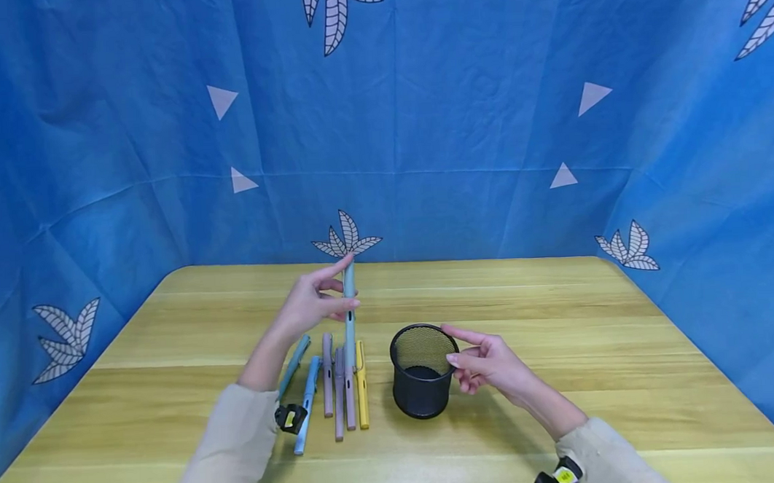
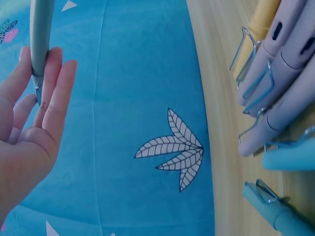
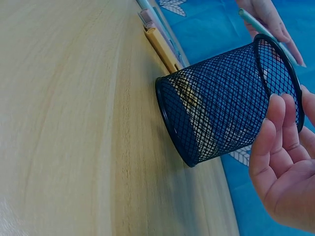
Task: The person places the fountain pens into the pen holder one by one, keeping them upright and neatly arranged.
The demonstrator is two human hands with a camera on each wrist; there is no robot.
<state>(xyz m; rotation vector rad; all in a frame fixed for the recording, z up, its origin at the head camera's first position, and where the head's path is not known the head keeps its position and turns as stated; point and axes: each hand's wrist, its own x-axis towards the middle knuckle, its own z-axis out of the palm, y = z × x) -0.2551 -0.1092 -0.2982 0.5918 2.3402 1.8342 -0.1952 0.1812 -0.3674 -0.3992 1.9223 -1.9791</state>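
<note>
Between the thumb and fingers of my left hand (image 1: 311, 300) is a pale blue-green pen (image 1: 350, 331), held upright above the row of pens, and it shows again at the upper left of the left wrist view. My right hand (image 1: 488, 364) grips the rim of a round black mesh pen holder (image 1: 421, 399) by its right side, with the index finger and thumb at the edge. In the right wrist view, the mesh wall (image 3: 216, 98) is seen from the side, and the held pen (image 3: 261, 27) appears beyond the rim.
Left of the holder lie a yellow pen (image 1: 363, 396), several purple pens (image 1: 328, 379), a light blue pen (image 1: 308, 406) and a green-blue pen (image 1: 295, 363) partly behind the left forearm. They rest on a wooden table (image 1: 595, 318), backed by a blue patterned cloth (image 1: 453, 121).
</note>
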